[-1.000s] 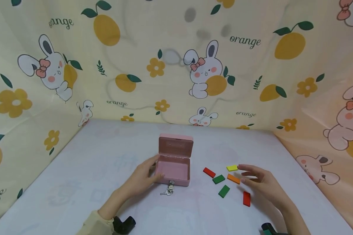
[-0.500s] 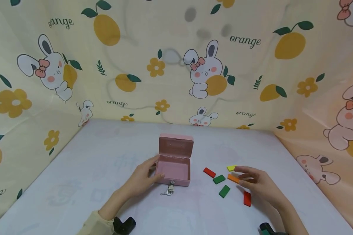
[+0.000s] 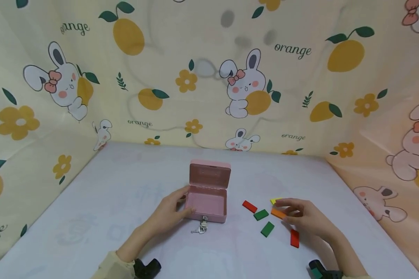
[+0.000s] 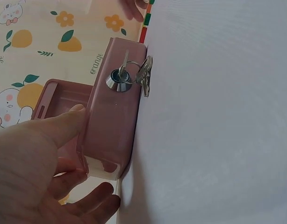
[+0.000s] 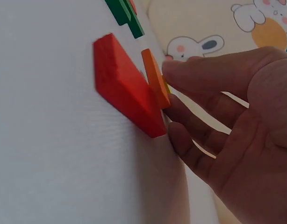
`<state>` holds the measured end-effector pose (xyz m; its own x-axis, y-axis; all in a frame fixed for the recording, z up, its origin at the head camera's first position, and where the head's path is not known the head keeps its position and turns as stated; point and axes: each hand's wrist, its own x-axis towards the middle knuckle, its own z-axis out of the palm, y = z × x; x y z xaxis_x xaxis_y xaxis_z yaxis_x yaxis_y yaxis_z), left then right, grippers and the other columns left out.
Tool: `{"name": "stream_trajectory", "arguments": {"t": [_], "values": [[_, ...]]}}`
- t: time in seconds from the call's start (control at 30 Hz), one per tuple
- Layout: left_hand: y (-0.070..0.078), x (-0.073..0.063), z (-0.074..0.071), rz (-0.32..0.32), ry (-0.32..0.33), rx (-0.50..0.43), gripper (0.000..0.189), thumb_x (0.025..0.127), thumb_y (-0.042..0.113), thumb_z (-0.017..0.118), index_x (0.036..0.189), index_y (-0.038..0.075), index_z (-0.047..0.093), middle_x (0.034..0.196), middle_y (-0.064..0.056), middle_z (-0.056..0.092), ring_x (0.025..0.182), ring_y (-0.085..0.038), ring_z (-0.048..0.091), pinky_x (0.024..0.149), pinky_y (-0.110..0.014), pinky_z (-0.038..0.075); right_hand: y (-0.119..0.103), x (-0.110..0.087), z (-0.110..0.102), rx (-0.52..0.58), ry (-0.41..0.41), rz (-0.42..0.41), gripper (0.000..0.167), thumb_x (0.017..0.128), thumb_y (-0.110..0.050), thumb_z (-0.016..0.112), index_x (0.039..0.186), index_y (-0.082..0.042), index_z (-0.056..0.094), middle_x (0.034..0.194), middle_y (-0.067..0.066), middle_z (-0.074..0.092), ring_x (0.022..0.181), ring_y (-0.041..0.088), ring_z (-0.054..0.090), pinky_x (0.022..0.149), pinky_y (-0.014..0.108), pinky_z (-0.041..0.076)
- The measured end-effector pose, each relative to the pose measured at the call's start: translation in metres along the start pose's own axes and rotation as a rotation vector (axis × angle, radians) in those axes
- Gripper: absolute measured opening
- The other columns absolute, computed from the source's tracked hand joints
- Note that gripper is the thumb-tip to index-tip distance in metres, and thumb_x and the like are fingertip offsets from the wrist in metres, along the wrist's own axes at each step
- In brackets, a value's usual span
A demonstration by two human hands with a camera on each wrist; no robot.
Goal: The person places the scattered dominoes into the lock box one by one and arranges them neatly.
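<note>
A small pink metal lock box (image 3: 214, 218) stands with its lid raised and nothing inside. My left hand (image 3: 169, 209) grips its left side, thumb over the front rim and fingers along the side wall. Keys (image 4: 144, 77) hang from the lock on the box front. To the right, my right hand (image 3: 309, 217) hovers low over the blocks, fingers loosely bent. Its thumb is close to an orange block (image 3: 277, 213); whether it touches is unclear. A yellow block (image 3: 274, 201) lies partly hidden behind the fingers. The near red block (image 5: 122, 84) sits beside the hand.
Between the box and my right hand lie another red block (image 3: 249, 206), a green block (image 3: 261, 215) and a second green block (image 3: 267, 229). The white table (image 3: 125, 174) meets a rabbit-and-orange patterned cloth (image 3: 202, 100) at the back and sides.
My right hand has moved slightly left and closer over the yellow and orange blocks, covering more of the yellow one. My left hand stays on the box.
</note>
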<state>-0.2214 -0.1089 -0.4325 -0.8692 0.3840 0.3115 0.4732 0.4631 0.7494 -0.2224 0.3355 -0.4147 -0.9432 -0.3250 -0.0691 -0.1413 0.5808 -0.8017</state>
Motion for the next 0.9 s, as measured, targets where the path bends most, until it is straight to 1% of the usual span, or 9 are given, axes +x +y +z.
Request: {"name": "stream_trajectory", "arguments": {"t": [0.2,0.37,0.5,0.67,0.9], "values": [[0.0015,0.0013,0.0006,-0.015,0.001,0.002,0.069,0.091,0.019,0.073,0.150,0.007,0.039,0.149,-0.011,0.044,0.129,-0.028,0.048,0.105,-0.044,0.042,0.0002,0.0000,-0.0034,0.010,-0.044,0.008,0.047,0.087,-0.008,0.075,0.131,-0.009,0.062,0.128,0.011,0.061,0.101,0.034,0.056,0.075,0.034,0.058],[0.0021,0.0017,0.0004,-0.030,0.000,0.008,0.069,0.091,0.019,0.073,0.150,0.007,0.039,0.150,-0.011,0.043,0.130,-0.027,0.048,0.106,-0.044,0.041,0.0006,-0.0001,-0.0032,0.023,-0.063,0.018,0.047,0.086,-0.006,0.074,0.131,-0.011,0.062,0.129,0.010,0.061,0.102,0.034,0.054,0.075,0.034,0.058],[0.0019,0.0018,-0.0003,-0.035,0.000,0.004,0.068,0.091,0.018,0.073,0.150,0.008,0.039,0.150,-0.011,0.043,0.130,-0.028,0.047,0.106,-0.046,0.041,0.0029,0.0019,-0.0030,0.018,-0.075,0.003,0.049,0.086,-0.005,0.075,0.133,-0.011,0.061,0.128,0.009,0.061,0.102,0.035,0.052,0.076,0.033,0.057],[0.0004,0.0020,-0.0007,-0.017,0.006,0.006,0.068,0.092,0.018,0.072,0.151,0.011,0.039,0.150,-0.009,0.043,0.132,-0.026,0.046,0.106,-0.045,0.041,0.0057,0.0039,-0.0028,-0.012,-0.064,-0.017,0.052,0.085,-0.004,0.075,0.134,-0.011,0.059,0.127,0.007,0.062,0.102,0.035,0.052,0.075,0.030,0.056],[0.0002,0.0001,0.0006,-0.020,-0.005,0.007,0.068,0.092,0.019,0.071,0.151,0.008,0.038,0.151,-0.010,0.041,0.133,-0.027,0.045,0.107,-0.045,0.040,0.0068,0.0020,-0.0010,-0.004,-0.066,-0.001,0.055,0.085,0.000,0.073,0.137,-0.010,0.057,0.127,0.008,0.062,0.101,0.035,0.051,0.075,0.029,0.056]]}}
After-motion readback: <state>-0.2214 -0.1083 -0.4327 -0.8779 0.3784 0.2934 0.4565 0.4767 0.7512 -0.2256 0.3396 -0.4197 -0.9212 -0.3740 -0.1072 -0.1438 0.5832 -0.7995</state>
